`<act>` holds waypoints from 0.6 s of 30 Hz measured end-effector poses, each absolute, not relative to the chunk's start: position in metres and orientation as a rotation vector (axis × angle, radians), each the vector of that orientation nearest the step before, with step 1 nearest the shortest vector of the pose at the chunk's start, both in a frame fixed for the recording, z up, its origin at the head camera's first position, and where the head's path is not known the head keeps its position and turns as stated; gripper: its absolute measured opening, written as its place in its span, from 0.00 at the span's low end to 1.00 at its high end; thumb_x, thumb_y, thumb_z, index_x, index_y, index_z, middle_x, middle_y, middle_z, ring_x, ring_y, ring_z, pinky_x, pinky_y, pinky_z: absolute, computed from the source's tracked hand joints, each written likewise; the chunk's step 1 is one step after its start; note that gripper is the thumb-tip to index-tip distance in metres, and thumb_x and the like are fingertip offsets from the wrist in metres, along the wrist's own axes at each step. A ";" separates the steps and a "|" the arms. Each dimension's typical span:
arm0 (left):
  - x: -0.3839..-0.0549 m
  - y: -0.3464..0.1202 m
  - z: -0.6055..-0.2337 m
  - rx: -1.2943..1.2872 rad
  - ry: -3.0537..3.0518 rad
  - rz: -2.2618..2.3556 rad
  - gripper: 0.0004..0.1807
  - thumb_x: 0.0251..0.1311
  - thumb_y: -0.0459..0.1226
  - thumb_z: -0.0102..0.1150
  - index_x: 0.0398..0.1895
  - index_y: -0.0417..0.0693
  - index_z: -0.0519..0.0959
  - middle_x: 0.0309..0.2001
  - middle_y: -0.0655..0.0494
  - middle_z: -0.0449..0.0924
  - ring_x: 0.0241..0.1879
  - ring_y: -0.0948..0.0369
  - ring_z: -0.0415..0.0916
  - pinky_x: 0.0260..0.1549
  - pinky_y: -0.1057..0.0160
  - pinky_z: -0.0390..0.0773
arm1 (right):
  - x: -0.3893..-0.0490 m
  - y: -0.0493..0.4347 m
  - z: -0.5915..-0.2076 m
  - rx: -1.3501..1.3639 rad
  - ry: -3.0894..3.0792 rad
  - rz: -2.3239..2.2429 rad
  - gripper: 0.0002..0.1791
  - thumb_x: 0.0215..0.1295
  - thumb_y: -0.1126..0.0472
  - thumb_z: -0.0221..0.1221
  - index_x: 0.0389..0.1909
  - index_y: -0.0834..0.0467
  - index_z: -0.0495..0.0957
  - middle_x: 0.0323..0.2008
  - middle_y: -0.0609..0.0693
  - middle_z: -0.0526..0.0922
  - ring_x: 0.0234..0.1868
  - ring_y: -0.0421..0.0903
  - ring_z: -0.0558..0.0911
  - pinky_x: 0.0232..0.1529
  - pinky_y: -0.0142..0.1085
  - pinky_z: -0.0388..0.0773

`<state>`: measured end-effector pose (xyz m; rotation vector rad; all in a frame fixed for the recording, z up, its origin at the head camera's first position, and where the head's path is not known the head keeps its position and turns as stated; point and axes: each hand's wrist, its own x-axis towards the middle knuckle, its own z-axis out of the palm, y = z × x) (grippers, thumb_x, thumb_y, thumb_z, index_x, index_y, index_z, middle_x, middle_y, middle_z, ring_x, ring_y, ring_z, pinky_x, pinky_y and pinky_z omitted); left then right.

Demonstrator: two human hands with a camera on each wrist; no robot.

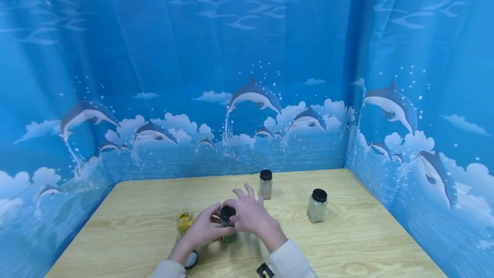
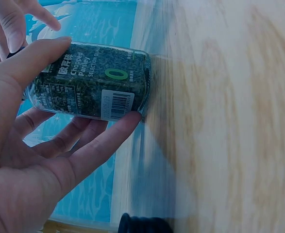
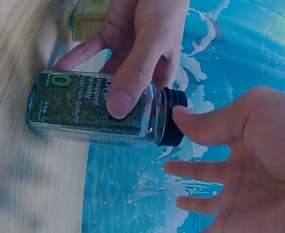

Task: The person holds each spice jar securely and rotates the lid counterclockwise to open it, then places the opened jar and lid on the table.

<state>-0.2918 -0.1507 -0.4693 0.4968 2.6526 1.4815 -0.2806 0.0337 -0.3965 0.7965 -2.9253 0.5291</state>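
Note:
A clear glass jar of chopped parsley, its label in white and green print, stands on or just over the wooden table. My left hand grips its body, thumb on one side and fingers on the other. A black screw cap sits on the jar's neck. At that cap is my right hand, thumb against its rim and a finger on the far side; its other fingers spread outward. In the head view the hands partly hide the jar.
Left of the hands stands an uncapped jar with yellow contents. A loose black lid lies near the left wrist. Behind the hands is a black-capped jar, and another capped jar stands to the right. A dolphin-print curtain encloses the table.

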 end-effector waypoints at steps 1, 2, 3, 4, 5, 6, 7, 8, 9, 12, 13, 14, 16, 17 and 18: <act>-0.292 -0.151 -0.469 0.496 2.652 1.482 0.25 0.53 0.47 0.78 0.48 0.47 0.77 0.50 0.50 0.84 0.48 0.55 0.84 0.48 0.53 0.87 | -0.281 0.034 -0.397 0.799 -2.928 0.529 0.22 0.64 0.58 0.69 0.59 0.42 0.83 0.74 0.56 0.71 0.79 0.68 0.57 0.66 0.81 0.59; -0.292 -0.151 -0.469 0.495 2.652 1.482 0.25 0.53 0.47 0.78 0.48 0.47 0.77 0.50 0.50 0.84 0.49 0.55 0.84 0.48 0.53 0.87 | -0.281 0.034 -0.397 0.800 -2.930 0.529 0.22 0.64 0.59 0.69 0.59 0.42 0.83 0.74 0.55 0.71 0.79 0.68 0.57 0.66 0.80 0.59; -0.292 -0.151 -0.469 0.496 2.653 1.482 0.25 0.53 0.47 0.78 0.48 0.47 0.77 0.50 0.50 0.84 0.49 0.55 0.84 0.49 0.53 0.87 | -0.281 0.034 -0.397 0.804 -2.932 0.528 0.22 0.64 0.59 0.68 0.59 0.42 0.82 0.74 0.55 0.71 0.79 0.67 0.57 0.65 0.81 0.60; -0.292 -0.151 -0.469 0.497 2.654 1.482 0.25 0.53 0.47 0.78 0.48 0.47 0.77 0.50 0.50 0.84 0.49 0.55 0.84 0.49 0.53 0.87 | -0.281 0.034 -0.397 0.806 -2.933 0.527 0.23 0.64 0.60 0.68 0.59 0.42 0.82 0.74 0.55 0.71 0.79 0.67 0.57 0.65 0.80 0.60; -0.292 -0.151 -0.470 0.499 2.655 1.482 0.25 0.53 0.46 0.78 0.48 0.47 0.77 0.50 0.50 0.84 0.49 0.55 0.84 0.49 0.53 0.87 | -0.281 0.034 -0.397 0.808 -2.934 0.527 0.23 0.64 0.60 0.68 0.60 0.42 0.82 0.74 0.55 0.71 0.79 0.67 0.57 0.65 0.81 0.60; -0.292 -0.151 -0.470 0.501 2.656 1.481 0.25 0.53 0.46 0.78 0.48 0.47 0.77 0.50 0.50 0.83 0.49 0.55 0.84 0.48 0.53 0.87 | -0.281 0.034 -0.397 0.812 -2.936 0.525 0.23 0.64 0.61 0.68 0.60 0.42 0.82 0.74 0.55 0.71 0.79 0.67 0.57 0.65 0.81 0.60; -0.292 -0.151 -0.470 0.505 2.658 1.480 0.25 0.53 0.46 0.78 0.48 0.47 0.77 0.50 0.50 0.84 0.49 0.55 0.84 0.49 0.53 0.87 | -0.281 0.034 -0.397 0.814 -2.938 0.528 0.23 0.64 0.61 0.68 0.60 0.42 0.82 0.74 0.55 0.71 0.79 0.67 0.57 0.65 0.81 0.59; -0.292 -0.151 -0.470 0.507 2.659 1.480 0.25 0.53 0.46 0.78 0.48 0.47 0.77 0.50 0.50 0.84 0.49 0.55 0.84 0.49 0.53 0.87 | -0.281 0.034 -0.397 0.819 -2.940 0.531 0.24 0.64 0.62 0.68 0.60 0.43 0.82 0.74 0.55 0.71 0.79 0.67 0.57 0.65 0.81 0.59; -0.292 -0.151 -0.470 0.510 2.660 1.480 0.25 0.53 0.46 0.78 0.48 0.47 0.77 0.49 0.50 0.84 0.48 0.55 0.84 0.49 0.53 0.87 | -0.281 0.034 -0.397 0.825 -2.941 0.534 0.24 0.64 0.62 0.68 0.61 0.43 0.81 0.74 0.55 0.71 0.79 0.67 0.57 0.65 0.81 0.59; -0.293 -0.151 -0.471 0.514 2.668 1.475 0.25 0.53 0.47 0.78 0.48 0.48 0.77 0.49 0.51 0.84 0.48 0.55 0.84 0.49 0.54 0.87 | -0.281 0.035 -0.397 0.847 -2.946 0.548 0.25 0.65 0.58 0.69 0.63 0.43 0.80 0.74 0.56 0.70 0.79 0.67 0.57 0.65 0.80 0.60; -0.293 -0.151 -0.471 0.514 2.670 1.474 0.25 0.54 0.47 0.78 0.48 0.48 0.77 0.48 0.51 0.83 0.48 0.55 0.83 0.49 0.54 0.87 | -0.281 0.036 -0.397 0.852 -2.946 0.555 0.25 0.65 0.56 0.69 0.63 0.43 0.80 0.74 0.56 0.70 0.79 0.67 0.58 0.65 0.80 0.60; -0.293 -0.151 -0.471 0.514 2.672 1.472 0.25 0.54 0.47 0.78 0.48 0.48 0.77 0.48 0.51 0.83 0.48 0.55 0.83 0.49 0.54 0.87 | -0.281 0.036 -0.397 0.860 -2.945 0.560 0.25 0.65 0.54 0.69 0.64 0.44 0.79 0.74 0.56 0.70 0.79 0.67 0.58 0.65 0.80 0.61; -0.294 -0.152 -0.472 0.513 2.674 1.468 0.25 0.54 0.48 0.77 0.49 0.47 0.77 0.47 0.52 0.82 0.48 0.55 0.83 0.49 0.53 0.87 | -0.282 0.036 -0.397 0.870 -2.943 0.572 0.26 0.66 0.51 0.69 0.65 0.44 0.78 0.74 0.56 0.70 0.79 0.67 0.58 0.65 0.80 0.61; -0.294 -0.152 -0.472 0.512 2.673 1.468 0.25 0.55 0.47 0.77 0.49 0.47 0.77 0.47 0.52 0.82 0.48 0.55 0.83 0.49 0.53 0.87 | -0.282 0.036 -0.397 0.872 -2.941 0.576 0.27 0.66 0.50 0.69 0.65 0.45 0.78 0.74 0.56 0.70 0.79 0.67 0.58 0.65 0.80 0.61; -0.294 -0.152 -0.472 0.508 2.671 1.467 0.25 0.55 0.47 0.77 0.49 0.47 0.77 0.47 0.52 0.82 0.49 0.55 0.83 0.49 0.53 0.87 | -0.283 0.036 -0.397 0.873 -2.938 0.578 0.27 0.66 0.49 0.69 0.65 0.45 0.78 0.74 0.56 0.70 0.79 0.67 0.58 0.65 0.80 0.61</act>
